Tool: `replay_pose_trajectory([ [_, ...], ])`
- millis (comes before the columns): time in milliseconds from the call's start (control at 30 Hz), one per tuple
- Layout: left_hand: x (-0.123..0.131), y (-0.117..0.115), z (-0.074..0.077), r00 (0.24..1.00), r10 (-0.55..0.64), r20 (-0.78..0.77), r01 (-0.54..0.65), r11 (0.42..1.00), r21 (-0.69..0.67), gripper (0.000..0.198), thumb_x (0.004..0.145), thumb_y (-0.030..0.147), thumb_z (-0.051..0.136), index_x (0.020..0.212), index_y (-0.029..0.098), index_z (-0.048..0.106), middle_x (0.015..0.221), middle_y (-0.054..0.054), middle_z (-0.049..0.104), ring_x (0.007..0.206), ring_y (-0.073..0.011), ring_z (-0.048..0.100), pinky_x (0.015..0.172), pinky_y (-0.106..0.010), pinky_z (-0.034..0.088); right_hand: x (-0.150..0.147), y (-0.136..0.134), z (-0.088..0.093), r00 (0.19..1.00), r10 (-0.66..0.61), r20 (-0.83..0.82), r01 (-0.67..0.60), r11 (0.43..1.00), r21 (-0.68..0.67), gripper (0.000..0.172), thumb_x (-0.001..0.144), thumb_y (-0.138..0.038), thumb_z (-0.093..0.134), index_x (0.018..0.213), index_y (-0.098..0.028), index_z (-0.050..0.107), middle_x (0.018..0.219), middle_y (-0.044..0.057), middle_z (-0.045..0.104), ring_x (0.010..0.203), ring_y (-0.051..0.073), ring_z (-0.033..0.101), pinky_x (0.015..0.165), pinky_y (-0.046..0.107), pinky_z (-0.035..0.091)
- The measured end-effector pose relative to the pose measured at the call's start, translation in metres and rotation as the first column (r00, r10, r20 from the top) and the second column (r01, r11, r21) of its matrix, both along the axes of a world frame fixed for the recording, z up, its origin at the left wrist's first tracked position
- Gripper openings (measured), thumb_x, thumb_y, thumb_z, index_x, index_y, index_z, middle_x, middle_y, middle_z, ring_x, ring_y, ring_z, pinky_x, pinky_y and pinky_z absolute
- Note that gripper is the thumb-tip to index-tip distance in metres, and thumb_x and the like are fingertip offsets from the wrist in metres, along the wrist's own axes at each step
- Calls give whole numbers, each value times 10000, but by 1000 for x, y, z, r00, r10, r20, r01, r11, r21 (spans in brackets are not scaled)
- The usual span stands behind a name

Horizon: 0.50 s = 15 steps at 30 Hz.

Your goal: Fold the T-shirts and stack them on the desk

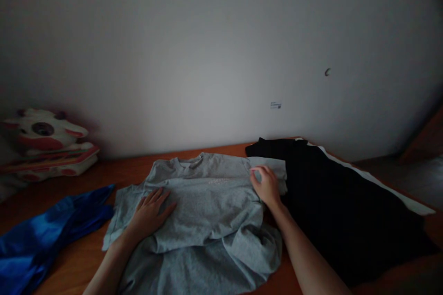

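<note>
A grey short-sleeved T-shirt [207, 198] lies front up, with small pale lettering across the chest and its collar toward the wall. Its body is creased, and the lower part is bunched in folds near me. My left hand [150, 212] rests flat on the left side of the chest, fingers spread. At the shirt's right sleeve, my right hand [266, 185] is closed in a pinch, thumb and forefinger curled together at the cloth by the shoulder. Grey fabric shows through the loop between those fingers.
Black cloth [339, 207] covers the right side of the wooden surface [83, 258], with a white strip [374, 177] along its far edge. Shiny blue fabric [51, 235] lies at left, below a cow-shaped toy keyboard [51, 147]. A pale wall [207, 64] stands behind.
</note>
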State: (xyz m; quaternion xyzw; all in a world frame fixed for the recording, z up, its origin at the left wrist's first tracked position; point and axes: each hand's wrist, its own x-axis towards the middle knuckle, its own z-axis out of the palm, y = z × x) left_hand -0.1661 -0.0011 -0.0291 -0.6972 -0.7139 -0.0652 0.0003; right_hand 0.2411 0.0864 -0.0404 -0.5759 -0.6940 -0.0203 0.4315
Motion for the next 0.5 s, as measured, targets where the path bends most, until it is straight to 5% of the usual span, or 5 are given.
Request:
replay_pose_trajectory([
  [67, -1, 1, 3, 997, -21, 69, 19, 999, 33, 654, 885, 569, 443, 1376, 164, 593, 1528, -144, 504, 1448, -338, 403, 1185, -532, 311, -10, -3, -4, 985, 128, 115, -112, 984, -136, 283, 937, -372, 516, 1105, -216, 683, 1138, 102, 687, 1112, 245, 612, 994, 375, 440],
  [200, -17, -1, 19, 969, 100, 227, -138, 978, 158, 582, 920, 513, 342, 1250, 144, 649, 1331, -162, 657, 1247, -290, 610, 1088, -411, 444, -15, -4, -12, 965, 110, 238, -31, 949, -312, 377, 908, -374, 589, 1234, -197, 654, 1320, 132, 631, 1238, 287, 563, 1032, 423, 405],
  [367, -46, -18, 32, 876, 480, 44, -481, 864, 150, 599, 923, 451, 323, 1335, 92, 570, 1291, -268, 615, 1172, -439, 607, 927, -552, 498, -13, -3, -11, 963, 114, 246, -19, 933, -359, 379, 923, -362, 566, 1249, -192, 658, 1360, 137, 609, 1255, 282, 555, 1055, 421, 382],
  [500, -56, -22, 20, 897, 441, 20, -441, 897, 25, 649, 954, 472, 200, 1378, 129, 552, 1443, -221, 552, 1313, -430, 516, 1022, -599, 435, -14, -4, -8, 965, 107, 238, -11, 929, -369, 382, 926, -363, 555, 1255, -196, 654, 1364, 132, 605, 1262, 286, 549, 1059, 427, 378],
])
